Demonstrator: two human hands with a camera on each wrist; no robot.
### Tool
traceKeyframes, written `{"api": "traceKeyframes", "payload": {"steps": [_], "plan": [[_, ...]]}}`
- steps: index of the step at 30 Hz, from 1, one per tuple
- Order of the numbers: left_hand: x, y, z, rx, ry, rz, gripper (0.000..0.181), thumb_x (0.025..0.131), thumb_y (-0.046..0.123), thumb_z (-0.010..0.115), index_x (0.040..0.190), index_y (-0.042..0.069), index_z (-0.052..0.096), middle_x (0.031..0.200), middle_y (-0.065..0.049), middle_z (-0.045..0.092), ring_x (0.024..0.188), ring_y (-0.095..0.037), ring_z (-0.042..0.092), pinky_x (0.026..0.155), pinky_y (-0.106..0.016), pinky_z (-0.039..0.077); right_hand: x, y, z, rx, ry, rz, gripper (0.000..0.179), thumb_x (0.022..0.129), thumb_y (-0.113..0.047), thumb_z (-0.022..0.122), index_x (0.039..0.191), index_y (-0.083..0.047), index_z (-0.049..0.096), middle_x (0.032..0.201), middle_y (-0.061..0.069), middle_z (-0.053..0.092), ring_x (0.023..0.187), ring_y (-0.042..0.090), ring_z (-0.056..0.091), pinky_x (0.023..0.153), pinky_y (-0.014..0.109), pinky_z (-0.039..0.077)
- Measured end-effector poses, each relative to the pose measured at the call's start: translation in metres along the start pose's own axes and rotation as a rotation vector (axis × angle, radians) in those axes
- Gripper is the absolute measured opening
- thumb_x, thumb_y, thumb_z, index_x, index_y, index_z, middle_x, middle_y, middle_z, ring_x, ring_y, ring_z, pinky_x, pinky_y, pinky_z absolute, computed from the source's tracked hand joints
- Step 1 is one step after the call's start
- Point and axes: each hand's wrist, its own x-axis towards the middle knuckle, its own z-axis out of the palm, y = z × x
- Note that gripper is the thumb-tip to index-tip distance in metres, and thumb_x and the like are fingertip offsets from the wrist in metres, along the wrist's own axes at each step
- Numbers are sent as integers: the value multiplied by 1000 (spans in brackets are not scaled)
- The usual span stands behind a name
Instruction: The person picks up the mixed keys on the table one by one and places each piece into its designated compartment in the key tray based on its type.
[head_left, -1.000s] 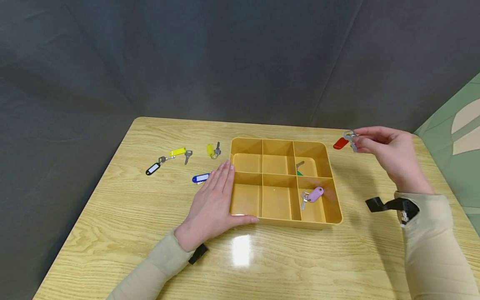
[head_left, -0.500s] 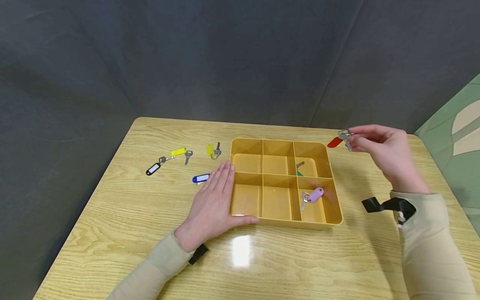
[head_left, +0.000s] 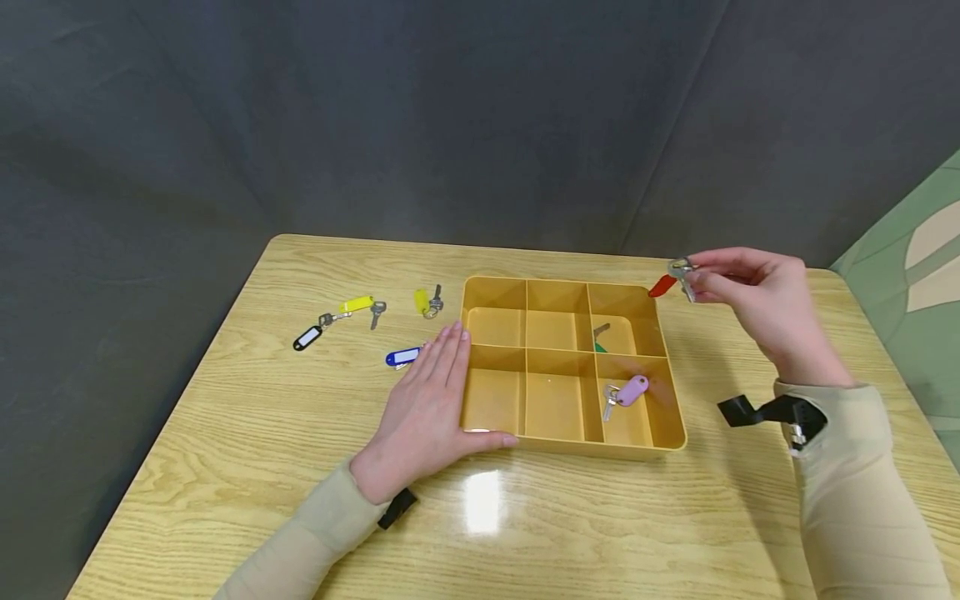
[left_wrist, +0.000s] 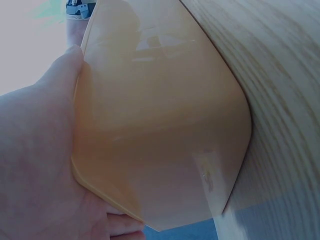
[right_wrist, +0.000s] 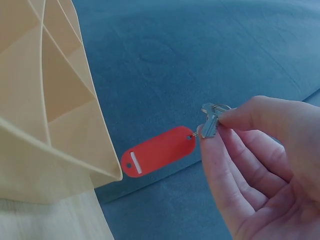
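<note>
My right hand [head_left: 765,304] pinches a silver key [right_wrist: 210,120] on a ring between thumb and forefinger. From that ring hangs a red key tag [right_wrist: 159,151], near the far right corner of a yellow-orange divided box [head_left: 527,400]. My left hand [head_left: 423,404] rests with straight fingers along the box's left side, its thumb lying on the front rim. In the left wrist view the palm and thumb touch the box's outer wall [left_wrist: 150,100]. A lilac key tag [head_left: 633,390] with a key lies in the front right compartment. A green tag [head_left: 599,347] with a key, partly hidden, lies behind it.
Left of the box lie a blue tag [head_left: 402,357], partly covered by my left hand, two yellow tags, one nearer the box [head_left: 422,301] and one farther left [head_left: 356,304], and a black tag [head_left: 307,337], with keys. A dark curtain [head_left: 450,125] stands behind the table.
My right hand has moved left with the key, bringing the red tag up to the box's far right corner. The left hand has stayed in place.
</note>
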Motion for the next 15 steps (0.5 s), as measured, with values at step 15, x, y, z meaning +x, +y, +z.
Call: {"api": "traceKeyframes", "payload": {"steps": [15], "plan": [[1,0,0,-7,-8,-7,133,77,97,31,160,-4,8,167,-18,2,154,-29,4,124,-37,3,-3,-11,8,-42,-27,-9,25,94,-6,73,118,3,72,96,-3,76,78,11,73,73,20,59]]}}
